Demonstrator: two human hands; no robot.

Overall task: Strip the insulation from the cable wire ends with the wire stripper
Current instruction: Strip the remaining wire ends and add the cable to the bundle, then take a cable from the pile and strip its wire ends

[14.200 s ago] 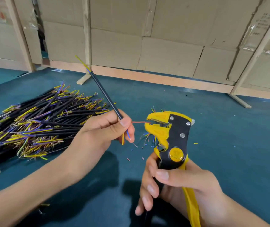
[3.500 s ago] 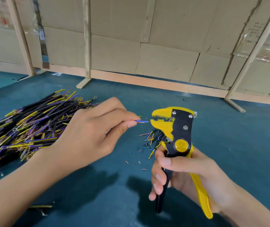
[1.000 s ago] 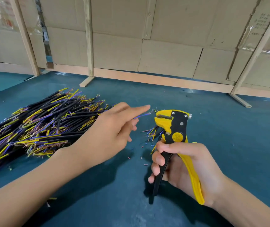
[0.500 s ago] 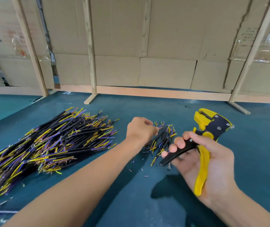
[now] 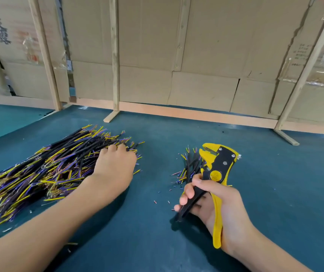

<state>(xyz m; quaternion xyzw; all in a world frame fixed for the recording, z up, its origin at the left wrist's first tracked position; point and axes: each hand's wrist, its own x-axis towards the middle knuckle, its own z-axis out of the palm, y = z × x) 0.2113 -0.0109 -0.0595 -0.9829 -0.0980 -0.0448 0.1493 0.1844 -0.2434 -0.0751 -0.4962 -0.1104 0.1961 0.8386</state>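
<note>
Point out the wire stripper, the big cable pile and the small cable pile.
wire stripper (image 5: pixel 224 163): head view, black plate of its head.
big cable pile (image 5: pixel 39 173): head view, middle of the heap.
small cable pile (image 5: pixel 189 165): head view, black sheaths.

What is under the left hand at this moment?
The left hand rests on the near end of the big cable pile. Black cables with yellow and purple wire ends show around it; whether the fingers grip one is hidden by the hand itself.

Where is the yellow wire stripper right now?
The wire stripper is right of centre in the head view, held by the right hand, beside the small bundle of cables.
</note>
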